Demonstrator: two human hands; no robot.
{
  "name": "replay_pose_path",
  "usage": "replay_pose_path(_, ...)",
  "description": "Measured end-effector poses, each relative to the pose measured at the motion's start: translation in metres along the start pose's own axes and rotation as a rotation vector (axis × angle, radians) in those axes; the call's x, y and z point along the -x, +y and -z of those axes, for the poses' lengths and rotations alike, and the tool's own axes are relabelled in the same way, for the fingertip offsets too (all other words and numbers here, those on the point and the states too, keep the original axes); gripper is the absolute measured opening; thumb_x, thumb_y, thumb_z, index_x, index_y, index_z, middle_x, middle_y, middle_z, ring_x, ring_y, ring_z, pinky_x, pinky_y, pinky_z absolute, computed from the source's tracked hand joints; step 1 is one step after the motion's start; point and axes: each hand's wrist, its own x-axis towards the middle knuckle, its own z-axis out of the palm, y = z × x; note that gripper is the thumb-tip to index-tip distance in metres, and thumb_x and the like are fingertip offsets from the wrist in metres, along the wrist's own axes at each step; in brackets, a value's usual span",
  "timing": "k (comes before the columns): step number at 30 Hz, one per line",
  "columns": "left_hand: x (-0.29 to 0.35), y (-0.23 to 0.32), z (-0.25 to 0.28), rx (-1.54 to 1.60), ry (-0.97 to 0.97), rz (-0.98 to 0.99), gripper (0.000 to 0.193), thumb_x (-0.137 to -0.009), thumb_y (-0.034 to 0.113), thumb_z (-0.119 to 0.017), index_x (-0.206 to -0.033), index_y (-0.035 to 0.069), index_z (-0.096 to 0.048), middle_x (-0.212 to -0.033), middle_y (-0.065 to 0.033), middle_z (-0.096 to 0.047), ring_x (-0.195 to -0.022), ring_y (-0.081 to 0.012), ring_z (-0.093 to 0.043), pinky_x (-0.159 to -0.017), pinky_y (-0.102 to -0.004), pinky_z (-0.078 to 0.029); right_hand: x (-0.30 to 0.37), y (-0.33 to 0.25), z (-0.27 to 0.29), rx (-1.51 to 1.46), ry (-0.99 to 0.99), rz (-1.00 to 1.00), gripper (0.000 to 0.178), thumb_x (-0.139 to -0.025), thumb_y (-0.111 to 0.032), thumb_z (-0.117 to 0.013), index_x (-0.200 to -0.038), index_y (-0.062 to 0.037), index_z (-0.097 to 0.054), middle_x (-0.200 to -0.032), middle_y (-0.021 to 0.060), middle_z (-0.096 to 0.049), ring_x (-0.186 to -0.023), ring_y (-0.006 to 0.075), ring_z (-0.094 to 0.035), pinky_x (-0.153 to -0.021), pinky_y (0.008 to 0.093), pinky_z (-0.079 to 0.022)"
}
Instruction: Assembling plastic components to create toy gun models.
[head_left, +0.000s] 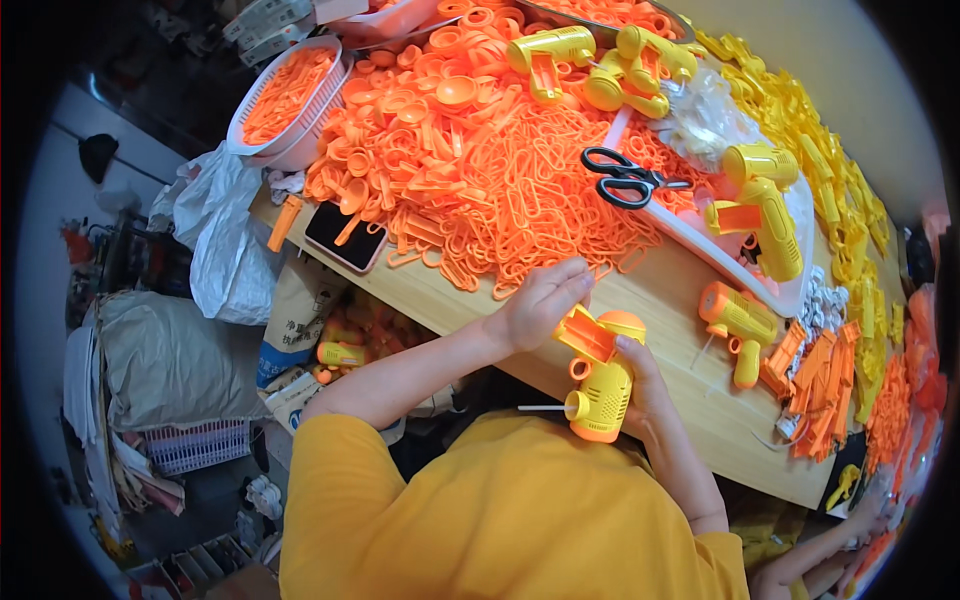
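In front of my chest is a gun-shaped plastic toy (606, 392) with a yellow perforated barrel, orange ends and an open orange compartment in its handle. A thin white rod sticks out of its side to the left. My right hand (648, 385) is wrapped round the barrel from the right, thumb on top. By the handle end, my left hand (545, 305) is closed with its fingers curled. Whatever those fingers hold, if anything, is hidden. Just beyond them lies a big heap of orange plastic loops (530, 190) on the wooden table (660, 310).
Black-handled scissors (625, 180) lie across a white tray's rim. A similar toy (738, 318) rests to the right, near orange strips (825, 385). A phone (345, 237) lies at the left table edge, below a white basket (290, 105). Another person's arm (815, 555) shows lower right.
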Motion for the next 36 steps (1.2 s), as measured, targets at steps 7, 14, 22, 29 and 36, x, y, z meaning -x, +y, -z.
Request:
replay_pose_path(7, -0.031, 0.023, 0.096, -0.79, 0.555, -0.364, 0.013, -0.085, 0.003, -0.061, -0.097, 0.005, -0.065, -0.085, -0.0071, -0.061, -0.074, -0.0166, -0.061, -0.066, -0.0279, -0.048, -0.004, -0.014, 0.016, -0.091, 0.044, 0.094, 0.052, -0.085, -0.043, -0.062, -0.122, -0.0075, -0.05, -0.101, 0.0135, -0.063, -0.082, 0.0256, -0.065, -0.069, 0.039, -0.056)
replay_pose_path(14, -0.035, 0.033, 0.225, -1.555, 0.388, -0.33, 0.023, -0.074, 0.004, -0.068, -0.094, 0.013, -0.069, -0.101, -0.0053, -0.06, -0.1, -0.0274, -0.058, -0.082, -0.0401, -0.05, 0.001, -0.013, 0.027, -0.277, 0.092, 0.059, 0.055, -0.085, -0.052, -0.06, -0.12, -0.0104, -0.052, -0.09, 0.0153, -0.063, -0.074, 0.0289, -0.063, -0.065, 0.0402, -0.055)
replay_pose_path(22, -0.044, 0.037, 0.227, -1.473, 0.463, -0.505, 0.018, -0.077, 0.008, -0.069, -0.095, 0.009, -0.065, -0.108, -0.0077, -0.061, -0.104, -0.0267, -0.058, -0.087, -0.0397, -0.045, 0.005, -0.013, 0.024, -0.346, 0.064, 0.062, 0.059, -0.086, -0.057, -0.055, -0.12, -0.0092, -0.053, -0.091, 0.0151, -0.062, -0.077, 0.0303, -0.061, -0.067, 0.0435, -0.053)
replay_pose_path(29, -0.017, 0.053, 0.098, -0.001, 0.392, -0.319, 0.013, -0.092, 0.007, -0.054, -0.105, 0.002, -0.055, -0.101, -0.0095, -0.062, -0.097, -0.0153, -0.06, -0.083, -0.0286, -0.046, 0.019, -0.021, 0.053, -0.448, -0.003, 0.28, 0.062, -0.085, -0.043, -0.052, -0.132, -0.0022, -0.045, -0.118, 0.0201, -0.057, -0.104, 0.0367, -0.057, -0.092, 0.0504, -0.048)
replay_pose_path(36, 0.001, 0.017, 0.009, -0.079, 0.115, 0.076, 0.027, -0.092, 0.006, -0.056, -0.118, 0.002, -0.055, -0.08, 0.0004, -0.052, -0.065, -0.0041, -0.046, -0.06, -0.0201, -0.041, 0.026, -0.021, 0.059, -0.446, 0.011, 0.32, 0.056, -0.091, -0.028, -0.052, -0.136, 0.0016, -0.038, -0.13, 0.0241, -0.05, -0.119, 0.0437, -0.051, -0.101, 0.0563, -0.041)
